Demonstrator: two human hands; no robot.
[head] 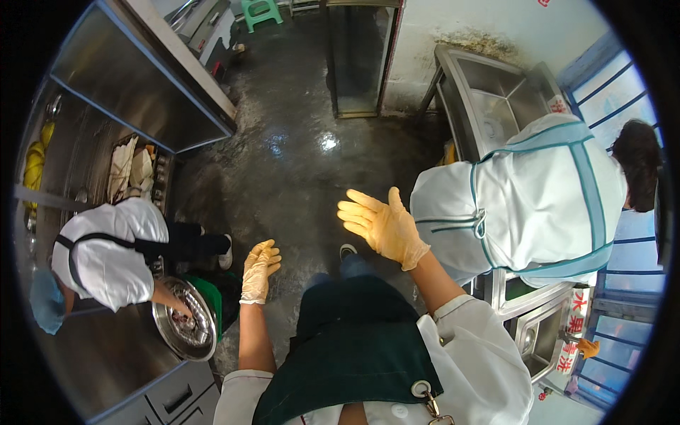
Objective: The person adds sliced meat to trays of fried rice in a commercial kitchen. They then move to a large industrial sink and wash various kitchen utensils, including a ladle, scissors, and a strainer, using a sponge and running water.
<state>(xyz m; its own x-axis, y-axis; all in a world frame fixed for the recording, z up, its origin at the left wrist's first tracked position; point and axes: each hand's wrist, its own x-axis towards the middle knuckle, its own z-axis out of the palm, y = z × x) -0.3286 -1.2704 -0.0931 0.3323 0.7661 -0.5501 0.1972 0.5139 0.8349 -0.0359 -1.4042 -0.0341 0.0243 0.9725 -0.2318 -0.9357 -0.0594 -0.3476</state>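
Note:
Both my hands wear thin yellowish gloves and are held out over the dark wet floor [297, 175]. My left hand [259, 272] is raised at centre left with its fingers loosely extended and slightly bent; nothing shows in it. My right hand [381, 224] is spread at the centre, thumb apart from the fingers, and holds nothing. It is close to the back of a co-worker in a white and teal apron [536, 212]; whether they touch, I cannot tell. A dark green apron [350, 350] covers my front.
At left another co-worker [111, 249] reaches into a large steel bowl [207, 348] beside a green container [210, 297]. Steel sinks [489, 101] [536, 340] line the right side. A glass door [358, 58] and a green stool [263, 11] stand at the far end.

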